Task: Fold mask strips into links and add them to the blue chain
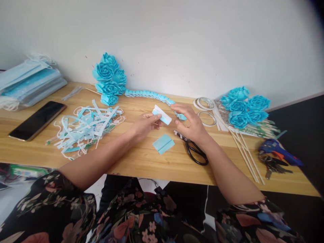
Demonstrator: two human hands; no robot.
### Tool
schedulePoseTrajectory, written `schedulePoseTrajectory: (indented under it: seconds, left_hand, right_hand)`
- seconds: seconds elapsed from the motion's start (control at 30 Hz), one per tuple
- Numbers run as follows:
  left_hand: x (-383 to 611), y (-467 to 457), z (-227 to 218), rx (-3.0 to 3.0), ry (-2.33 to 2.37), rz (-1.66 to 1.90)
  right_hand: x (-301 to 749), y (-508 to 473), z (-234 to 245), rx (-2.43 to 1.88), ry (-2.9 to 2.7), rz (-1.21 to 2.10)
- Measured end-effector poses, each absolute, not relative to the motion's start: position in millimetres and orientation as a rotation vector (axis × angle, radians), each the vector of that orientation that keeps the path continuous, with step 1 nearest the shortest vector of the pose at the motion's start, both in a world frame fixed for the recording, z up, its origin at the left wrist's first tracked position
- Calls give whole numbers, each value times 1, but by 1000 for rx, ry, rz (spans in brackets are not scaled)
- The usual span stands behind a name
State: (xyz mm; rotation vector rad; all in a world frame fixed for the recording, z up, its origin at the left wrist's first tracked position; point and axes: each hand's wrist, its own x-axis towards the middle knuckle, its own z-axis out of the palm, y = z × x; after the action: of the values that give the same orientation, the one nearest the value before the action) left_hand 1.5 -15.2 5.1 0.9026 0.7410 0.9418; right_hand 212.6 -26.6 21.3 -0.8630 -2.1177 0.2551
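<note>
Fabric piece (165,117): blue-white, creased, roughly rectangular, pinched in left fingers (154,118).

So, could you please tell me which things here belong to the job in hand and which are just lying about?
Likely part of the job: folded blue-and-white piece in the left grip, flat blue piece, scissors, row of folded blue pieces, blue flowers, mask stack, wooden sticks, glue gun.

Probably just lying about: phone, keys, heap of cut strips and loops.
</note>
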Motion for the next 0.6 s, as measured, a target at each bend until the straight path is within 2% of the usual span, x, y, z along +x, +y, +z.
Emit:
schedulePoseTrajectory:
  seconds: [0.23,0.6]
  left_hand:
    - [2,-18,6,902,730,919]
    - [3,-18,4,1004,783,889]
  right_hand:
    - [208,-27,22,-819,-2292,13]
    - [209,-20,14,-825,-2220,73]
